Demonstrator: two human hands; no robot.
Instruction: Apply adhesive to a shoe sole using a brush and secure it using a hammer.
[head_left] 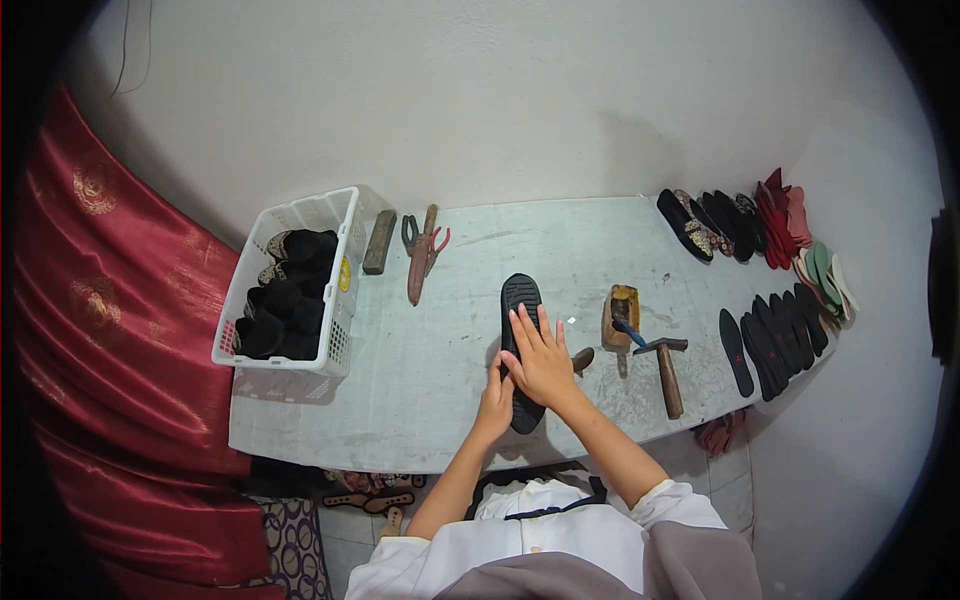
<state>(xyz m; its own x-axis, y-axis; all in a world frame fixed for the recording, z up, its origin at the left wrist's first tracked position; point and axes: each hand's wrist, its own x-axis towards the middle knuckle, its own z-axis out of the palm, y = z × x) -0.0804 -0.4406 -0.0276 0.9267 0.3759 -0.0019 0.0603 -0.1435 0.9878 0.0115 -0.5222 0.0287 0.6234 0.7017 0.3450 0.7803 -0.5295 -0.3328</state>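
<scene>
Over the near middle of the table I have a black shoe sole [520, 291], lengthwise, its ridged tread facing up. My left hand [492, 402] grips its near left edge, thumb toward the top and the other fingers mostly hidden. My right hand [543, 360] lies flat across the tread with its fingers stretched and spread. Just right of that hand, a small brown rounded object [583, 359] is partly covered. Farther right stands a yellowish-brown container [621, 300] with a blue-handled brush [629, 331] in it. A hammer [671, 384] with a wooden handle lies beside it.
At the left stands a white plastic crate [349, 225] of black shoes. Near it lie a block [379, 242], pliers [432, 243] and a brown sheathed tool [416, 277]. Rows of black insoles [736, 353] and finished flats [686, 226] line the right side. A red curtain [130, 330] hangs left.
</scene>
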